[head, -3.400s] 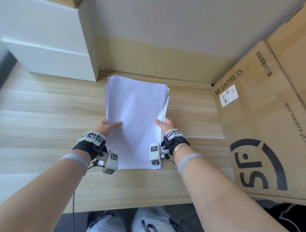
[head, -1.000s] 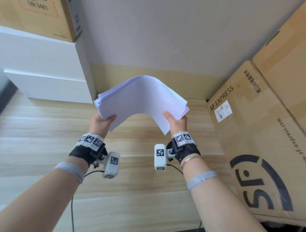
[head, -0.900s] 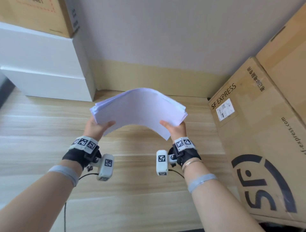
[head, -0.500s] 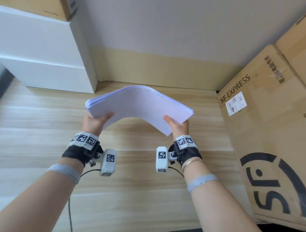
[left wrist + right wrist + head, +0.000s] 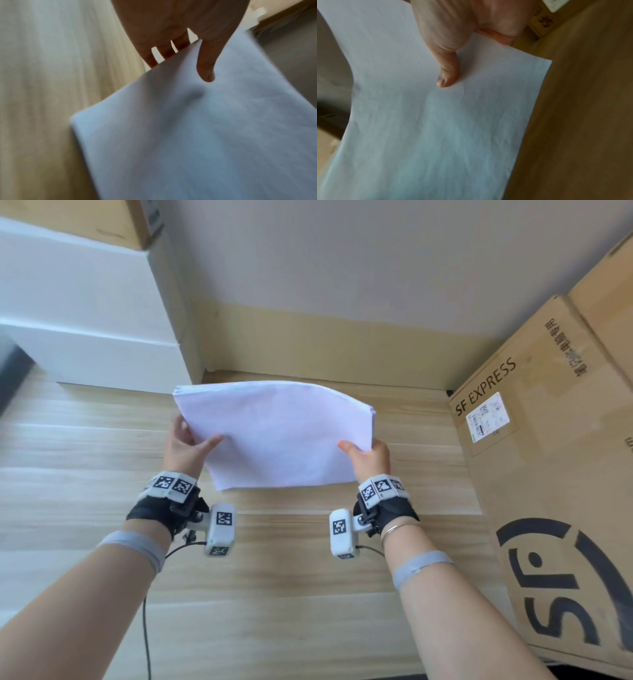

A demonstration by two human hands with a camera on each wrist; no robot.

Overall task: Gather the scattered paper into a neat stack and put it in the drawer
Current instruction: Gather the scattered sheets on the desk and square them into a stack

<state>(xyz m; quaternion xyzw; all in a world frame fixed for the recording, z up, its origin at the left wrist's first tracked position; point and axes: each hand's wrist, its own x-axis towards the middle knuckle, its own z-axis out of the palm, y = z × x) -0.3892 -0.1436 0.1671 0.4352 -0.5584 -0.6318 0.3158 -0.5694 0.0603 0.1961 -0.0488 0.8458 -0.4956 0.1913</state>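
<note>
A stack of white paper (image 5: 277, 436) hangs in the air above the wooden table (image 5: 102, 440), slightly bowed upward. My left hand (image 5: 186, 445) pinches its left edge, thumb on top and fingers underneath. My right hand (image 5: 366, 453) pinches the right edge the same way. In the left wrist view the thumb presses a dent into the paper (image 5: 197, 135). The right wrist view shows my thumb lying flat on the paper (image 5: 436, 121). The white drawer unit (image 5: 89, 313) stands at the back left, its drawers shut.
A large SF Express cardboard box (image 5: 555, 491) leans along the right side of the table. Another cardboard box (image 5: 78, 217) sits on top of the drawer unit. A wall with a tan strip (image 5: 325, 344) closes off the back.
The paper lay flat on the table 3.4 s ago and is now lifted off it. Over the last second its strong arch has flattened as my hands moved apart.
</note>
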